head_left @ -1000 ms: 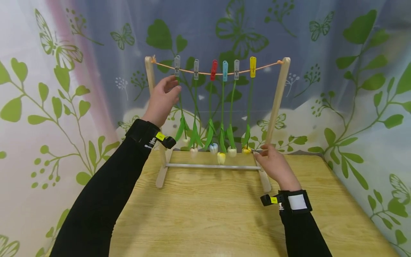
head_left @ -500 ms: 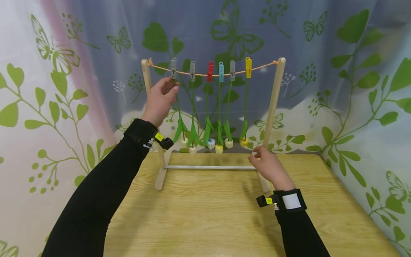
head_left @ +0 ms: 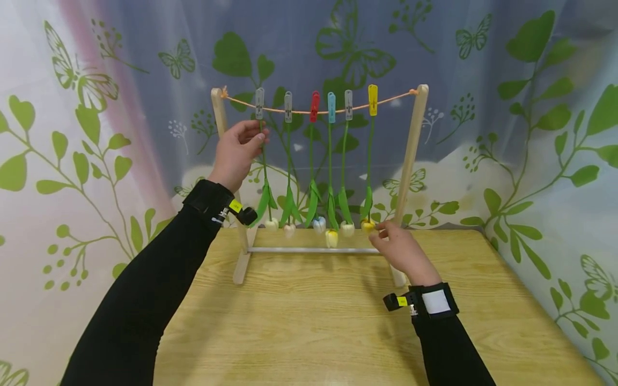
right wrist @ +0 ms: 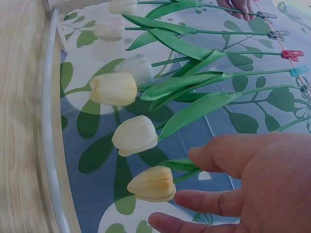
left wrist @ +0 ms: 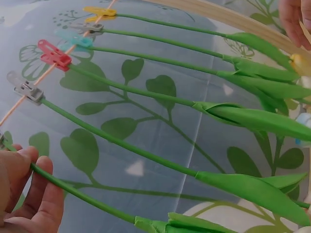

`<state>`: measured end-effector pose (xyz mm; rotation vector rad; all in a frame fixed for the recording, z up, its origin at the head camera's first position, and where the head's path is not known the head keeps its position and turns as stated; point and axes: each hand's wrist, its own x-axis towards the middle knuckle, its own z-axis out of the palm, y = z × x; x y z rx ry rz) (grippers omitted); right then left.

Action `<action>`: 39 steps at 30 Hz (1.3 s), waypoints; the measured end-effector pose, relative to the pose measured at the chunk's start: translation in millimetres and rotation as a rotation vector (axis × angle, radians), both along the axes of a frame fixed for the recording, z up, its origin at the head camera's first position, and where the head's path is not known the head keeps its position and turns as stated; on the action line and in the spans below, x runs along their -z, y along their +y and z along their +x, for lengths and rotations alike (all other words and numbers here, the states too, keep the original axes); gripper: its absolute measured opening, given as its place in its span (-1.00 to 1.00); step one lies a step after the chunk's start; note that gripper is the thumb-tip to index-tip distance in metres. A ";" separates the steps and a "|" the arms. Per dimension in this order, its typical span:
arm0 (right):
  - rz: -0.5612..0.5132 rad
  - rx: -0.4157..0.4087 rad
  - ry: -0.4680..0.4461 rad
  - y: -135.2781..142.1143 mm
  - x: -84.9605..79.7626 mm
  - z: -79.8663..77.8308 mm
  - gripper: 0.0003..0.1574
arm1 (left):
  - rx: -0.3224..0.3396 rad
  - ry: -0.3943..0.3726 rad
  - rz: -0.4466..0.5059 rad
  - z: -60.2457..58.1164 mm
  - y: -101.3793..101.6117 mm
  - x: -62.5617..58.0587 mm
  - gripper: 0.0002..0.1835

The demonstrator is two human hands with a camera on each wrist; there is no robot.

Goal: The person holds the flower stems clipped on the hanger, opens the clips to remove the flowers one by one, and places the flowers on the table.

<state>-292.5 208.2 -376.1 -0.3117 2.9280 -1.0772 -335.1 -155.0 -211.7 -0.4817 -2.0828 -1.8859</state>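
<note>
Artificial tulips hang upside down from an orange cord [head_left: 301, 112], held by clothespins. My left hand [head_left: 236, 150] pinches the stem of the leftmost tulip [head_left: 264, 198] just under its grey clothespin [head_left: 259, 104]. In the left wrist view, that green stem [left wrist: 87, 199] runs out between thumb and fingers. My right hand [head_left: 403, 252] is low at the right, beside the yellow tulip [head_left: 368, 225] that hangs from the yellow clothespin [head_left: 373, 100]. In the right wrist view, this hand's thumb and fingers are spread right by the yellow bloom [right wrist: 153, 184].
A wooden frame with two posts [head_left: 412, 153] carries the cord, and a white bar [head_left: 309, 250] joins its feet. It stands on a wood-grain table [head_left: 299, 321]. Behind hangs a leaf-and-butterfly curtain [head_left: 299, 48]. Red [head_left: 315, 106] and blue [head_left: 331, 107] clothespins sit mid-cord.
The hanging blooms have swung up and back down. The leftmost tulip has shifted left, with my left hand slightly lower. My right hand has come closer to the yellow bloom.
</note>
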 end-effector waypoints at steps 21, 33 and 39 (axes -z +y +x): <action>0.013 -0.006 0.017 -6.9 3.5 -0.2 -0.28 | -0.011 0.028 -0.016 3.3 -6.3 2.4 -0.58; 0.011 -0.007 0.021 -6.9 3.6 5.6 -0.26 | 0.000 0.030 -0.034 4.1 -3.9 11.1 -0.61; 0.027 -0.021 0.076 -4.7 -19.6 5.6 -0.33 | 0.006 0.048 -0.044 -11.3 -8.0 19.2 -0.59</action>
